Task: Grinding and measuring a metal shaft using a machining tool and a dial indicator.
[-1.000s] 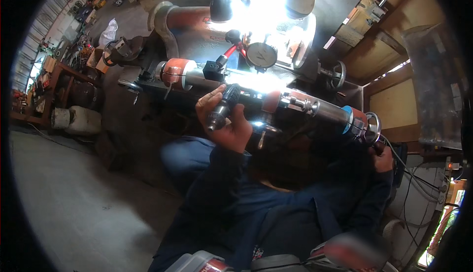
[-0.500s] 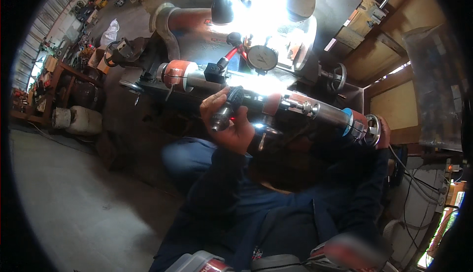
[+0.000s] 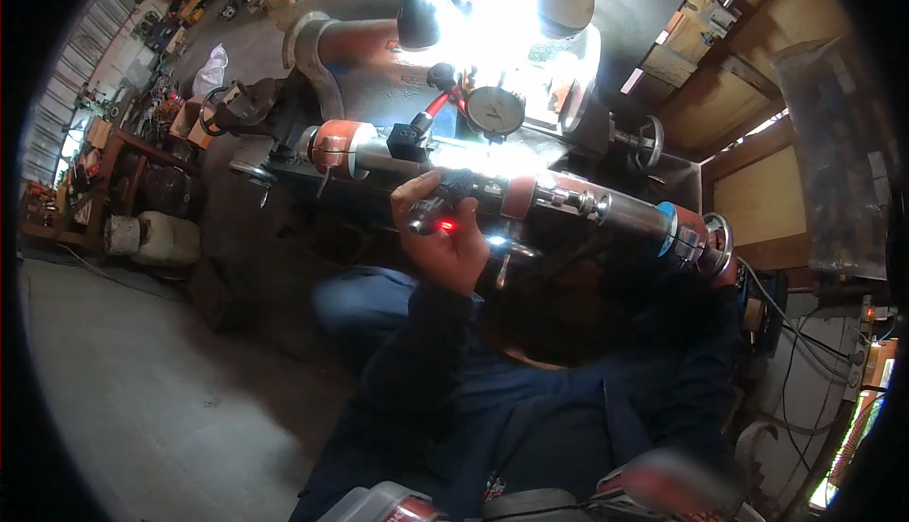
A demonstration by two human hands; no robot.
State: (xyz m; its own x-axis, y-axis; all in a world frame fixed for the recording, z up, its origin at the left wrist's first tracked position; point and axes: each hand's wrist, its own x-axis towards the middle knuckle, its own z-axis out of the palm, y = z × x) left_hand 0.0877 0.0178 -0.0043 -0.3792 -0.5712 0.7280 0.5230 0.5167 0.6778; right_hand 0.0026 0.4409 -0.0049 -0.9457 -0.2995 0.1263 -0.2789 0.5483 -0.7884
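Observation:
My left hand [image 3: 443, 255] is closed around a dark, cylindrical flashlight [image 3: 437, 212] with a red glow on its side. Just beyond it, bright light falls on a long metal bar of the machine. A round dial gauge [image 3: 495, 110] sits above the bar, on a red-armed stand [image 3: 437, 104] with a black block [image 3: 408, 142]. At the right end, my right hand [image 3: 727, 273] is at the rim of a metal handwheel [image 3: 721, 243]; its fingers are mostly hidden and seem wrapped round the rim.
A second handwheel [image 3: 650, 141] stands at the machine's right rear, near wooden boards [image 3: 753, 176]. Orange collars [image 3: 338, 146] sit along the bar. Cables [image 3: 795, 323] hang at the right. A pale gas cylinder [image 3: 166, 235] lies on the floor at the left.
The right hand has shifted lower round the handwheel and shows less. The flashlight has tilted slightly in my left hand, and its red glow shows more plainly.

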